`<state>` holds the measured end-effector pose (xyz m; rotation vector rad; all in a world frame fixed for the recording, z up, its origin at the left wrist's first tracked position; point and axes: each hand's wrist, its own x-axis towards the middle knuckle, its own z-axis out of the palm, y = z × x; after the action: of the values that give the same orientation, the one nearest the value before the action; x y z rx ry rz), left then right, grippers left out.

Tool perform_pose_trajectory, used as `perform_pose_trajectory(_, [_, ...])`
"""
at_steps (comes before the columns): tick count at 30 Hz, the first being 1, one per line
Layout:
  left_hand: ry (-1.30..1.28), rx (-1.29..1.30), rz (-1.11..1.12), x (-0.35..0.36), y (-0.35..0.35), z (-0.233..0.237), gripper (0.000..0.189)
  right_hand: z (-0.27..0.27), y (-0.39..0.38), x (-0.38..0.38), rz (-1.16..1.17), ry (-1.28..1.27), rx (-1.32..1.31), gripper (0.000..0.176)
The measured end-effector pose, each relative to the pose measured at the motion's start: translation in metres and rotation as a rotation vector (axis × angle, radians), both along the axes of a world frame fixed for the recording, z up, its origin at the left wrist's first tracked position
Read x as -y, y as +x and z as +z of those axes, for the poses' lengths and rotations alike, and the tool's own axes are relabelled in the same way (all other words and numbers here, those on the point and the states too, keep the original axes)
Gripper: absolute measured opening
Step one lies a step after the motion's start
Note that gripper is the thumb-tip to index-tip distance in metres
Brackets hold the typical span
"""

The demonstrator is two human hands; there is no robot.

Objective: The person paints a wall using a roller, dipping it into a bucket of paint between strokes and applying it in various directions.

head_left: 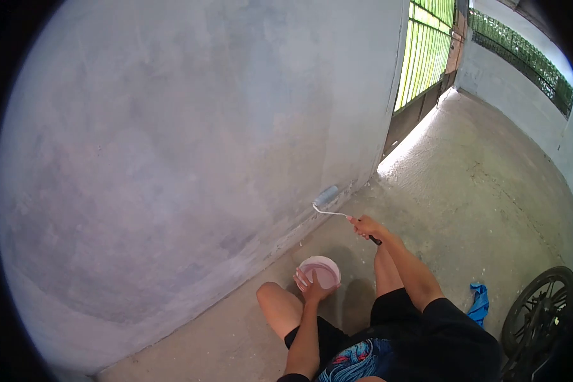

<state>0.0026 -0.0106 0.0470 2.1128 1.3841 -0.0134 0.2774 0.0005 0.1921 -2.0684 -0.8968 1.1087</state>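
My right hand [367, 226] is closed round the dark handle of a paint roller [326, 196]. Its pale blue sleeve lies against the lower part of the wall [235, 127], just above the floor line. The bent white frame of the roller runs from the sleeve back to my fist. Low between my knees, my left hand [313, 290] grips the near rim of a paint bucket [327, 261], with fingers over the edge. Pinkish-white paint shows inside the bucket. The wall is patchy grey and whitish.
Concrete floor [465, 184] stretches off to the right. A barred metal gate [424, 57] stands beyond the wall's end. At the lower right are a motorcycle wheel [541, 305] and a crumpled blue cloth [479, 304]. Another low wall [509, 89] borders the far side.
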Motion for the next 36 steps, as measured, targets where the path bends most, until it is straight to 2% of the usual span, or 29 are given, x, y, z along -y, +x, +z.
perform_pose_trajectory(9, [-0.105,-0.002,0.024,0.001,-0.001,0.014,0.129,0.066,-0.027,0.022,-0.073,0.083,-0.101,0.058])
perform_pose_trajectory(11, [-0.084,-0.011,0.019,0.000,-0.002,0.013,0.129,0.081,-0.036,0.031,-0.108,0.176,-0.200,0.052])
perform_pose_trajectory(15, [-0.118,-0.020,0.023,-0.002,-0.003,0.011,0.130,0.124,-0.027,0.040,-0.199,0.371,-0.197,0.044])
perform_pose_trajectory(17, [-0.121,-0.014,0.039,0.000,0.001,0.009,0.130,0.153,-0.007,0.030,-0.207,0.595,-0.022,0.040])
perform_pose_trajectory(19, [-0.116,-0.070,0.024,0.000,0.002,0.010,0.130,0.188,0.011,0.015,-0.150,0.736,0.033,0.038])
perform_pose_trajectory(23, [-0.095,-0.109,0.049,0.000,0.002,-0.002,0.132,0.258,0.036,-0.024,-0.056,0.967,-0.058,0.037])
perform_pose_trajectory(25, [0.060,-0.037,0.046,0.001,-0.002,-0.019,0.136,0.287,0.052,-0.047,0.053,1.011,-0.101,0.035])
perform_pose_trajectory(27, [0.041,-0.028,0.076,-0.001,0.000,-0.015,0.138,0.311,0.066,-0.071,0.120,1.066,-0.108,0.034])
perform_pose_trajectory(32, [-0.100,-0.151,0.156,0.000,0.022,0.032,0.140,0.340,0.092,-0.111,0.255,1.119,-0.200,0.037])
perform_pose_trajectory(36, [-0.046,-0.231,0.267,0.003,0.040,0.011,0.138,0.321,0.106,-0.119,0.371,1.025,-0.354,0.041])
